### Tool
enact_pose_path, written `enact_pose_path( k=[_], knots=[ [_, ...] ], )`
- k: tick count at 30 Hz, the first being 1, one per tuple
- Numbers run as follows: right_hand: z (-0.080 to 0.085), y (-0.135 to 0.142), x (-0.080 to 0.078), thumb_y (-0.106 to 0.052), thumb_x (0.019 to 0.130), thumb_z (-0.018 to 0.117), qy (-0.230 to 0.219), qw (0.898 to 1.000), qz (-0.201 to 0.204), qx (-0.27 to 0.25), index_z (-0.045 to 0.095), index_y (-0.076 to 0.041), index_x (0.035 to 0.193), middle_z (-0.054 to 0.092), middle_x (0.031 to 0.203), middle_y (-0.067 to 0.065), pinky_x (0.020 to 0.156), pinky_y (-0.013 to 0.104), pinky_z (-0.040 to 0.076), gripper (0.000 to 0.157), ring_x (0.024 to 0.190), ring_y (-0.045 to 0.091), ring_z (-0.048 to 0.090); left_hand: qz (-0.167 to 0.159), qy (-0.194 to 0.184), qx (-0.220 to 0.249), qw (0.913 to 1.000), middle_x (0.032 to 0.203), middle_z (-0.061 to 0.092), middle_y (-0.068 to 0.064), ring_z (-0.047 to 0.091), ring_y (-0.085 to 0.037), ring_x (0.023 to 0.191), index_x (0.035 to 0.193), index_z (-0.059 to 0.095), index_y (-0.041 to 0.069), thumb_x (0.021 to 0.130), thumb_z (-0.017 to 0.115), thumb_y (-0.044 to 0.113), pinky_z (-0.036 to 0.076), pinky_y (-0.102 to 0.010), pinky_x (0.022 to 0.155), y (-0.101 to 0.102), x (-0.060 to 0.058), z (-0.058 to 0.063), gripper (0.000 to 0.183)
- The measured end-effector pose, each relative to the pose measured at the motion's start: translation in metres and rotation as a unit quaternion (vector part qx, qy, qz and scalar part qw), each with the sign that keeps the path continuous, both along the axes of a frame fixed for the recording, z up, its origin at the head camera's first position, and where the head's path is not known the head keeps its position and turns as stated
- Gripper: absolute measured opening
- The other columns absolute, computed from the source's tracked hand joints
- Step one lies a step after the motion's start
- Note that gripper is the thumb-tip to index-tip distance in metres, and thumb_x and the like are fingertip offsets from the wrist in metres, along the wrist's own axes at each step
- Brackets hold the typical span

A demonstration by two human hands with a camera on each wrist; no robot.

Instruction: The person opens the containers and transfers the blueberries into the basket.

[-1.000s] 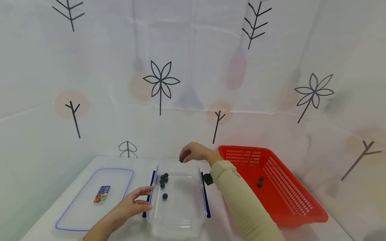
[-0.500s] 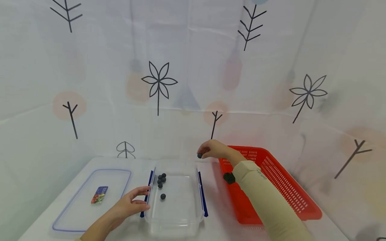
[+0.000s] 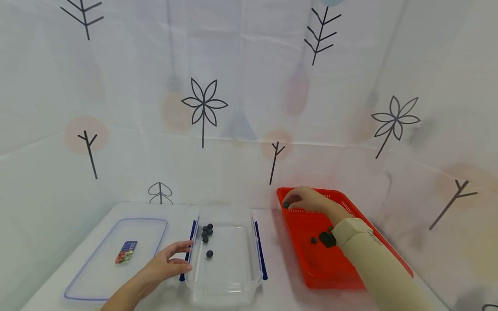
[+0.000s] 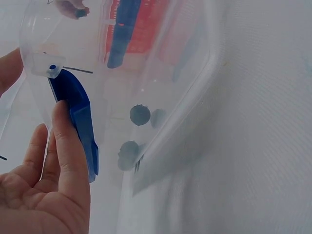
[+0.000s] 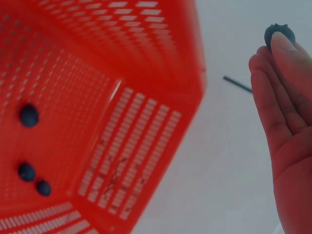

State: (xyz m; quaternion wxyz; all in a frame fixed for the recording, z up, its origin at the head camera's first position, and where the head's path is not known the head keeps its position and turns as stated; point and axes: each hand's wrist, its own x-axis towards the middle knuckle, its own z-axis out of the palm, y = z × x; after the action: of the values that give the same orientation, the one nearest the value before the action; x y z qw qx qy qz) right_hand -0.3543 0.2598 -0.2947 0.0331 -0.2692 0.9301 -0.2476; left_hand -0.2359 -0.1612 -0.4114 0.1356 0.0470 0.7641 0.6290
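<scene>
Right hand (image 3: 309, 200): grip pinching one small round blue-black berry (image 5: 272, 33) between thumb and fingertips, held up near the far left corner of the red perforated plastic basket (image 3: 334, 270). Can't tell its exact height over the rim. Right wrist view shows three loose berries (image 5: 29, 115) in the basket. Left hand (image 3: 166, 264): grip spread, fingers fairly straight, at the left wall of the clear rectangular plastic container (image 3: 233, 248), one finger along its blue plastic flap (image 4: 84, 109). Container: six berries, five bunched by the left wall, one nearer. Clear blue-rimmed lid (image 3: 145, 242) flat on the white counter (image 3: 278, 263), left.
</scene>
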Motion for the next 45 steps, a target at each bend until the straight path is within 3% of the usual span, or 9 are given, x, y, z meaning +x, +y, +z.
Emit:
enact_pose_path(
  k=[11, 19, 24, 28, 37, 45],
  knots=[
    [-0.021, 0.054, 0.007, -0.005, 0.085, 0.066, 0.013, 1.0, -0.017, 0.007, 0.066, -0.005, 0.1, 0.065, 0.092, 0.001, 0.079, 0.038, 0.051, 0.016, 0.087, 0.021, 0.061, 0.01, -0.008, -0.003, 0.9999, 0.133, 0.041, -0.018, 0.052, -0.022, 0.094, 0.139, 0.039, 0.004, 0.079, 0.075, 0.014, 0.047, -0.038, 0.081, -0.002, 0.001, 0.001, 0.071],
    [-0.046, 0.078, 0.009, 0.0, 0.081, 0.068, -0.005, 0.999, -0.041, -0.001, 0.066, -0.001, 0.095, 0.065, 0.089, 0.004, 0.076, 0.04, 0.051, 0.014, 0.084, 0.023, 0.06, 0.011, -0.008, -0.003, 0.9999, 0.133, 0.041, -0.017, 0.052, -0.021, 0.094, 0.139, 0.04, 0.005, 0.078, 0.075, 0.015, 0.047, -0.038, 0.081, -0.001, -0.001, -0.001, 0.071],
    [-0.059, 0.092, 0.011, 0.004, 0.078, 0.07, -0.015, 0.997, -0.078, 0.02, 0.066, 0.0, 0.09, 0.064, 0.084, 0.005, 0.071, 0.039, 0.052, 0.013, 0.078, 0.023, 0.059, 0.007, -0.008, -0.005, 0.9999, 0.133, 0.041, -0.018, 0.053, -0.021, 0.094, 0.139, 0.04, 0.007, 0.078, 0.075, 0.016, 0.047, -0.038, 0.081, 0.0, -0.003, -0.001, 0.07],
    [-0.066, 0.103, 0.013, 0.007, 0.075, 0.071, -0.019, 0.996, -0.08, 0.036, 0.066, 0.002, 0.086, 0.063, 0.08, 0.006, 0.069, 0.039, 0.051, 0.013, 0.074, 0.022, 0.057, -0.001, -0.008, -0.002, 1.0, 0.134, 0.04, -0.017, 0.052, -0.022, 0.096, 0.139, 0.04, 0.008, 0.079, 0.075, 0.017, 0.047, -0.039, 0.082, 0.0, -0.005, 0.0, 0.07],
    [-0.069, 0.113, 0.011, 0.01, 0.076, 0.068, -0.014, 0.997, -0.058, 0.042, 0.064, 0.004, 0.087, 0.062, 0.081, 0.007, 0.065, 0.039, 0.05, 0.013, 0.074, 0.022, 0.057, 0.004, -0.011, 0.0, 0.9999, 0.133, 0.041, -0.017, 0.052, -0.022, 0.095, 0.139, 0.04, 0.007, 0.079, 0.075, 0.016, 0.048, -0.039, 0.082, -0.001, -0.004, 0.0, 0.07],
    [-0.054, 0.093, 0.005, 0.004, 0.081, 0.066, -0.019, 0.999, -0.042, 0.009, 0.065, 0.002, 0.094, 0.064, 0.089, 0.012, 0.068, 0.038, 0.053, 0.013, 0.08, 0.024, 0.059, 0.002, -0.011, 0.005, 0.9999, 0.133, 0.04, -0.018, 0.052, -0.022, 0.095, 0.139, 0.039, 0.006, 0.079, 0.074, 0.015, 0.047, -0.038, 0.081, -0.004, -0.004, 0.002, 0.07]
  ],
)
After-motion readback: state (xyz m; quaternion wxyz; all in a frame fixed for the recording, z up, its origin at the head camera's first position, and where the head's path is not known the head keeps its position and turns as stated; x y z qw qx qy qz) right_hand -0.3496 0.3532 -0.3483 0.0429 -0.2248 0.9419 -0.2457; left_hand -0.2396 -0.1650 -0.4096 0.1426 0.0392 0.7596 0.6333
